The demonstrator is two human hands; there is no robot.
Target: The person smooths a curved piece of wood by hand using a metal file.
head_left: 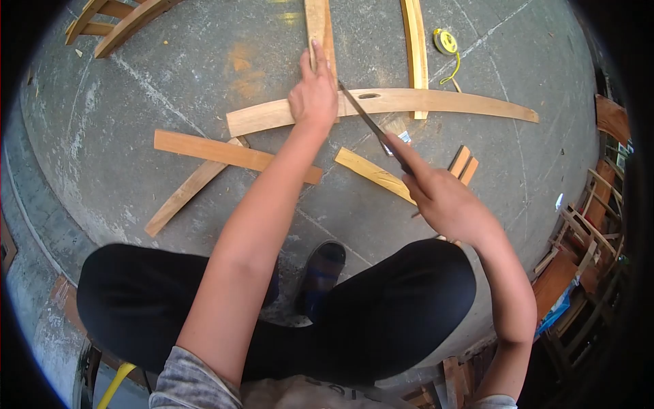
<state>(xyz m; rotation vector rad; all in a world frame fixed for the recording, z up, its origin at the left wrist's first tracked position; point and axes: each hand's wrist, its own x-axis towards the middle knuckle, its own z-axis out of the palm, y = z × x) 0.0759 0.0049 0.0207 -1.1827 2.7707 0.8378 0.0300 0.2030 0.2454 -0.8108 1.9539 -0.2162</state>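
My left hand (pixel 315 94) presses down on an upright-lying wooden bar (pixel 319 24), index finger stretched along its top, the thumb hidden. This bar crosses a long curved wooden slat (pixel 449 101) with a dark oval slot. My right hand (pixel 448 204) is closed around the dark handle of a long narrow metal tool (pixel 366 116). Its blade is seen almost edge-on, so I cannot tell whether it is a saw or a file. The blade slants up to the left over the slat, its tip beside the bar near my left hand.
A second wooden bar (pixel 416 54) lies under the slat, near a yellow tape measure (pixel 445 41). Loose strips, including a reddish one (pixel 225 151) and a yellowish one (pixel 375 175), lie closer to my knees. Scrap wood (pixel 589 232) is piled at right; a curved wooden frame (pixel 129 24) stands at upper left.
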